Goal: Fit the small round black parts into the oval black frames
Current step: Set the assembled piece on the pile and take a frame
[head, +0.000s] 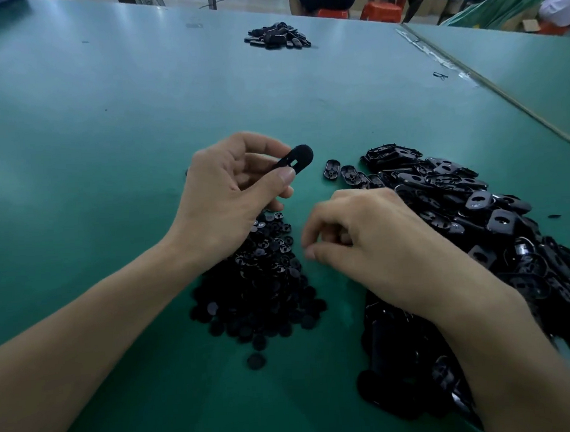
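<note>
**Two black heaps, one frame lifted**

Green work table carries a heap of small round black parts at 6 o'clock and a heap of oval black plastic frames at 4 o'clock. The left hand pinches one lifted frame at centre. The right hand hovers between the heaps, fingers curled; whether it holds anything I cannot tell.

Flat little round black parts sit heaped by the table's near edge. Glossy oval black frames are piled just right of them. One frame is up off the surface, tilted, pinched in the left hand. A smaller heap lies toward the far edge.
</note>
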`<state>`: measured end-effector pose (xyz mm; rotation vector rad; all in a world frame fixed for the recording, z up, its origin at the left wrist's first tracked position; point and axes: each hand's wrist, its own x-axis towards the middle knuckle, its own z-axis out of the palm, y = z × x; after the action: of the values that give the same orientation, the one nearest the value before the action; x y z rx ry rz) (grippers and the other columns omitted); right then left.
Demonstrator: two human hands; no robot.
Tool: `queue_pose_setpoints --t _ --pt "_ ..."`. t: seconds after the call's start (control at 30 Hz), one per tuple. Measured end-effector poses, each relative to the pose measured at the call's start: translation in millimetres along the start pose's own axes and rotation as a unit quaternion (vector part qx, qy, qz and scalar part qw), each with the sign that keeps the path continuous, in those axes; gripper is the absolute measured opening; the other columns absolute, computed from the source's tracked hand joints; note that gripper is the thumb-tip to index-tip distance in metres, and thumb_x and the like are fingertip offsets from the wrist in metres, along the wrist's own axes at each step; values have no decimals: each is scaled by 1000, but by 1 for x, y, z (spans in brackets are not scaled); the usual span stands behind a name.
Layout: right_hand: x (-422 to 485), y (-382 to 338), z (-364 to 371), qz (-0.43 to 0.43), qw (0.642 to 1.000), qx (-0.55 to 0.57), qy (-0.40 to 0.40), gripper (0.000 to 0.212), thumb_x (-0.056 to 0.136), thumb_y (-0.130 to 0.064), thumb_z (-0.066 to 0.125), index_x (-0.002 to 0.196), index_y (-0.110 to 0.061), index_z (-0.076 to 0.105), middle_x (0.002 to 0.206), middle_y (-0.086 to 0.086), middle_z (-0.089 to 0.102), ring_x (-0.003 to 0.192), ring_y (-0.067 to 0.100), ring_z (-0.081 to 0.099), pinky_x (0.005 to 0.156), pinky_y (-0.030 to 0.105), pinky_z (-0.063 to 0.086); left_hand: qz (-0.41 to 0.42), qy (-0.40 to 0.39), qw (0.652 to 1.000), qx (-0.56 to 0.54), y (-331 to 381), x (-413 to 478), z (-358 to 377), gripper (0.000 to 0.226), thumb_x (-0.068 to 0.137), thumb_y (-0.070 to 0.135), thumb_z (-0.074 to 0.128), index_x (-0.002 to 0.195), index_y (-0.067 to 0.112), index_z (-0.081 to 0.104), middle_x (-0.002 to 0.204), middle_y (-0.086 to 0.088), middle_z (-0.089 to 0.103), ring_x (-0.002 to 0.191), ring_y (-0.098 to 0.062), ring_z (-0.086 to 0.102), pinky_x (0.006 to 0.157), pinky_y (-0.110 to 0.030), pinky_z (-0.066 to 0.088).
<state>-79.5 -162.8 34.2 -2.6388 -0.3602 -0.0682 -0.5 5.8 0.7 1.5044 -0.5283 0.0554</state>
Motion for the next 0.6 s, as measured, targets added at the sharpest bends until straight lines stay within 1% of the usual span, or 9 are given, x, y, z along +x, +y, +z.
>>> queue_pose_setpoints --t 0.1,0.2,0.23,0.3,0.37,0.43,0.5,0.53,0.6 --pt "1 -2 2 -9 994 72 87 10 88 -23 71 80 -26 66 64 -5 64 63 12 58 59 19 44 -11 -2 1000 2 1 -1 0 18 87 5 75 90 23 73 75 0 75 66 -13 70 57 -24 57" --pt "2 -2 4 0 980 119 157 12 83 -15 75 76 -24 70 63 -11 66 61 6 63 60 9 43 -16 2 1000 13 2 -2 0 20 86 6 76 87 26 75 73 -2 74 67 -12 70 56 -24 58" --pt "3 -1 4 7 975 139 175 13 82 -13 75 76 -24 71 64 -12 67 62 5 65 60 10 46 -19 4 1000 13 2 -2 1 20 85 5 76 87 25 75 73 -2 75 67 -12 71 57 -24 58" --pt "4 1 5 24 961 180 206 14 80 -10 75 76 -23 73 67 -11 70 64 6 68 62 19 54 -25 6 1000 12 2 -1 1 20 85 3 76 86 23 75 73 0 75 69 -12 72 60 -22 58" --pt "5 2 4 39 949 212 232 11 81 -14 76 76 -24 73 69 -11 72 64 6 69 63 23 57 -27 0 999 18 3 -1 2 21 86 1 74 88 22 75 74 3 76 70 -10 72 64 -19 57" --pt "5 4 3 58 940 232 245 10 83 -18 77 77 -25 72 70 -11 73 63 7 70 64 28 59 -27 -10 999 23 4 -2 3 24 86 0 73 91 24 74 75 5 76 72 -8 72 66 -17 55" --pt "5 6 2 80 935 246 240 15 84 -15 76 84 -27 67 71 -11 73 65 9 72 66 33 60 -26 -17 999 23 5 -3 4 27 87 -1 72 93 26 74 80 3 77 74 -10 71 67 -18 55" --pt "5 7 3 88 935 250 236 18 84 -14 76 87 -27 65 72 -11 74 66 8 72 65 33 60 -23 -20 999 26 5 -3 4 27 87 0 72 94 26 74 84 2 78 75 -11 71 68 -19 56" --pt "6 8 3 95 932 258 235 18 84 -13 77 89 -26 66 71 -11 74 66 6 73 60 26 56 -14 -24 999 36 5 -4 4 27 87 2 72 98 27 74 89 1 78 78 -11 72 72 -21 58"
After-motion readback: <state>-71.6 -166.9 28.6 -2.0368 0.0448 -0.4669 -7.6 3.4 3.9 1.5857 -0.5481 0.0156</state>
